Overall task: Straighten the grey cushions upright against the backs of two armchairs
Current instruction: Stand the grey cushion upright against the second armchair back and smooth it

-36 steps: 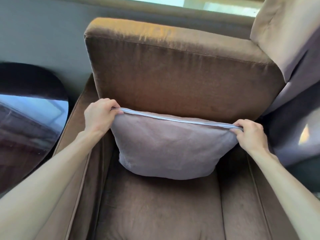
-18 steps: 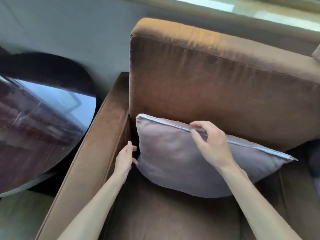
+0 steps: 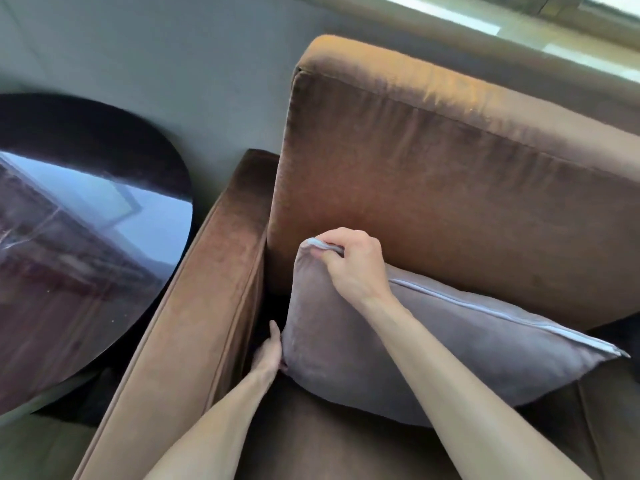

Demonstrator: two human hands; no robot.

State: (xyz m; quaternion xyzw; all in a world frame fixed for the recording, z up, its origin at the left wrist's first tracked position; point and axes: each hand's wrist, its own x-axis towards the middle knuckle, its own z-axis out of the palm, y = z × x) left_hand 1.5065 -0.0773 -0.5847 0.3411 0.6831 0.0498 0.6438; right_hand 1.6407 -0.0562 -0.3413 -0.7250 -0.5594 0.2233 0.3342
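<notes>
A grey cushion (image 3: 450,355) with a pale zip edge along its top stands on the seat of a brown armchair (image 3: 450,188), leaning against the chair's back. My right hand (image 3: 353,268) pinches the cushion's upper left corner. My left hand (image 3: 268,351) lies flat against the cushion's lower left side, down in the gap beside the left armrest (image 3: 194,317); its fingertips are partly hidden there. The cushion's right corner pokes out toward the chair's right side.
A round dark glossy table (image 3: 76,258) stands close to the left of the armrest. A grey wall (image 3: 166,64) rises behind the chair, with a bright window ledge (image 3: 519,32) at the top right. The brown seat (image 3: 329,441) fills the foreground.
My right hand has slid left along the top edge to the cushion's upper left corner and closed on it. My left hand has pressed lower against the cushion's side. The view has shifted left.
</notes>
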